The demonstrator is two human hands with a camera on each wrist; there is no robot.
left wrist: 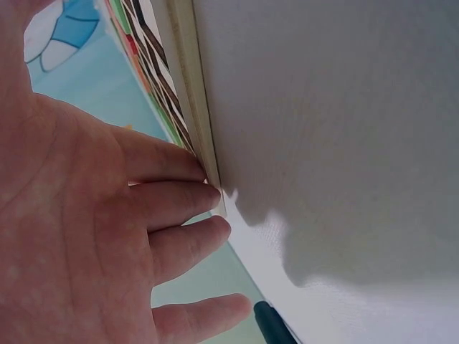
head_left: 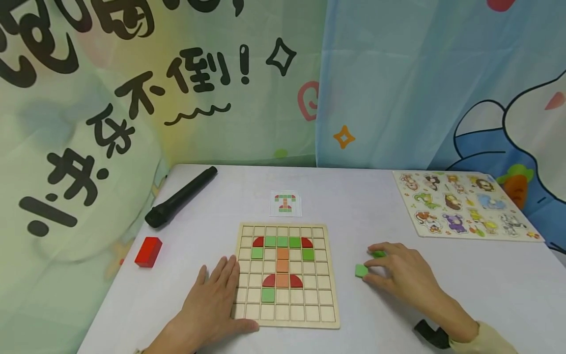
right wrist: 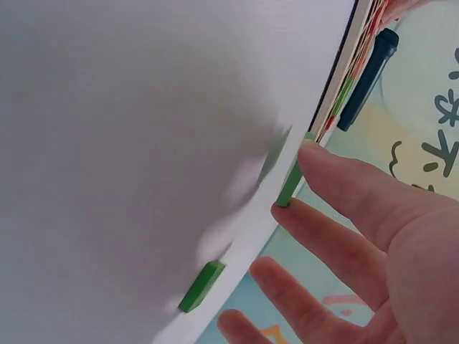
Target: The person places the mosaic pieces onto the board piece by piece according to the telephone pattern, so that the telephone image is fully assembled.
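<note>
A wooden grid board (head_left: 309,309) lies on the table with red quarter-round, green square and orange square tiles set in its cells. My left hand (head_left: 208,305) rests along the board's left edge, fingers straight and thumb at the lower corner; the left wrist view shows the fingertips (left wrist: 208,193) against that edge. To the right of the board, my right hand (head_left: 404,278) pinches a green square tile (right wrist: 292,183) between thumb and index finger. A second green tile (right wrist: 202,287) lies on the table beside the other fingers, partly covered in the head view.
A small pattern card (head_left: 285,203) lies behind the board. At the left are a black microphone (head_left: 181,197) and a red block (head_left: 148,252). An animal picture board (head_left: 468,206) lies at the back right. A black strap (head_left: 431,334) shows near the right wrist.
</note>
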